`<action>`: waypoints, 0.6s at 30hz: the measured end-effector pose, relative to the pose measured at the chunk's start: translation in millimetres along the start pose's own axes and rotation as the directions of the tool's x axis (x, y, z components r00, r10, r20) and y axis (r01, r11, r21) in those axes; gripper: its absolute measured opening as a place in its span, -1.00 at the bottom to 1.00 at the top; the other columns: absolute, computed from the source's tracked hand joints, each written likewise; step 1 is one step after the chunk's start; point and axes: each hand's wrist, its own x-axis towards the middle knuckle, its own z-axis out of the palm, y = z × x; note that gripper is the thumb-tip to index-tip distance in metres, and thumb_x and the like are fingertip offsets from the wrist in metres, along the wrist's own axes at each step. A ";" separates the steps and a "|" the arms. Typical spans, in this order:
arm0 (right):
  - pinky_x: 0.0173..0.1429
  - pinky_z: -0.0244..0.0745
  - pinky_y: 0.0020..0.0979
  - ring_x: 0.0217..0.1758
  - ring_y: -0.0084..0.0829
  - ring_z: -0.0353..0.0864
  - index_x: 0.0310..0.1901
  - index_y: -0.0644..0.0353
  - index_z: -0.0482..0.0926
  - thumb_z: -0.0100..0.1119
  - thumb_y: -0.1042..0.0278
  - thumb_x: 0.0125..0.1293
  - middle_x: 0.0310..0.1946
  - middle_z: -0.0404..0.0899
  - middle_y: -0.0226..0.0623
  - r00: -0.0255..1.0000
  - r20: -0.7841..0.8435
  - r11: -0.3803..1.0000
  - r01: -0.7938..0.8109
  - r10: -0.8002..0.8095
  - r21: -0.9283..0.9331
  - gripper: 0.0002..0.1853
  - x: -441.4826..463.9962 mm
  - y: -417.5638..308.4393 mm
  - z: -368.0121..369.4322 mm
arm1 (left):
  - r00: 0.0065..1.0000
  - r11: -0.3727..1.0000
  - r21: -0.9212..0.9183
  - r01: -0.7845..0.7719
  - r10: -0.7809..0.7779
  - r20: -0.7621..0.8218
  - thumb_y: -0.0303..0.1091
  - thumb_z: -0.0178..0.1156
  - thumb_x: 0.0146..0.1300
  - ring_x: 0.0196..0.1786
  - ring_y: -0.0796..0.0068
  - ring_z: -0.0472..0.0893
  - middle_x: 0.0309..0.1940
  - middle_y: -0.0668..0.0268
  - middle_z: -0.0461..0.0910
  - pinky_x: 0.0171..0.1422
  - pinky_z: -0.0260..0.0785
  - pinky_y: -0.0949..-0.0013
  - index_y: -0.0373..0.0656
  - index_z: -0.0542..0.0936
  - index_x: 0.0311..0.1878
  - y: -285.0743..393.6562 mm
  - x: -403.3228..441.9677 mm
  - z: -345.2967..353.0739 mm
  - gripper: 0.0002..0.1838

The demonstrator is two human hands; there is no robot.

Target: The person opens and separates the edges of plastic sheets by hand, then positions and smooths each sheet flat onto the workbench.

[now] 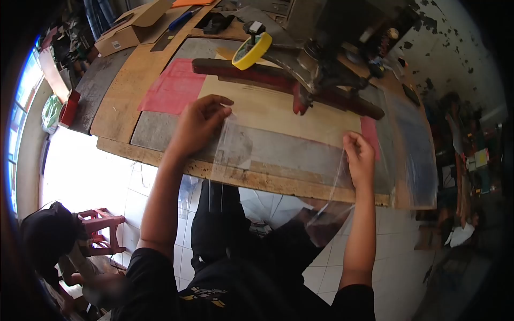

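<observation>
My left hand [201,124] pinches one upper corner of a clear plastic sheet [233,147], thumb against fingers. At the opposite corner my right hand [361,158] is closed in a similar pinch. Stretched between them, the sheet hangs over the worktable's front edge [246,184], its lower part above my lap. Whether it is a single layer or a bag, I cannot tell. Beyond my hands lies a tan board [284,109] with pink sheets [174,85] at its sides. Above it sits a long dark-red bar [214,67] on a metal arm, with a yellow tape roll [261,53] by it.
Clear plastic [415,155] overhangs the table's right end. A cardboard box [131,29] and a blue-handled tool [183,19] lie at the back left. A red tape dispenser [69,108] sits at the left edge. Another person [53,235] is low on the left near a red stool [110,230].
</observation>
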 end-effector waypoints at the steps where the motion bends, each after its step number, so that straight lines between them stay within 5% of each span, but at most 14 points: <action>1: -0.12 0.43 -0.57 -0.24 -0.72 0.55 0.03 0.28 0.70 0.33 0.25 0.54 -0.26 0.66 -0.52 1.000 -0.006 1.000 -0.008 0.008 -0.002 -0.75 0.3 0.6 -1.4 | 0.999 0.999 -0.001 -0.037 0.037 -0.010 -0.39 0.29 0.52 -0.16 0.72 0.62 -0.19 0.36 0.76 -0.05 0.48 0.52 -0.30 0.67 0.12 -1.0 -0.4 0.7 -0.77; 3: 0.04 0.45 -0.56 -0.11 -0.69 0.59 0.01 0.29 0.70 0.35 0.28 0.52 -0.20 0.69 -0.50 0.996 0.084 0.991 0.023 -0.034 0.128 -0.76 1.5 1.8 -1.7 | 0.997 0.997 0.006 -0.081 0.081 -0.018 -0.37 0.28 0.53 -0.23 0.75 0.59 -0.21 0.38 0.76 -0.13 0.46 0.54 -0.30 0.66 0.14 0.8 -1.9 -0.6 -0.76; 5: 0.00 0.43 -0.57 -0.14 -0.70 0.57 -0.02 0.29 0.69 0.36 0.29 0.51 -0.22 0.67 -0.53 0.997 0.070 0.993 0.010 -0.019 0.121 -0.77 -1.9 -0.7 -2.4 | 0.998 0.998 0.018 -0.066 0.066 0.013 -0.37 0.26 0.54 -0.08 0.67 0.67 -0.14 0.32 0.77 0.04 0.51 0.49 -0.30 0.65 0.17 3.6 -5.1 -1.6 -0.74; 18: -0.19 0.41 -0.58 -0.31 -0.71 0.53 -0.12 0.22 0.67 0.42 0.29 0.47 -0.33 0.65 -0.55 0.991 0.123 0.976 0.024 -0.052 0.216 -0.82 2.3 -2.2 -1.7 | 0.996 0.996 0.025 -0.085 0.084 0.038 -0.34 0.23 0.57 -0.22 0.69 0.66 -0.19 0.34 0.77 -0.13 0.53 0.50 -0.30 0.64 0.16 -12.8 5.0 -7.4 -0.74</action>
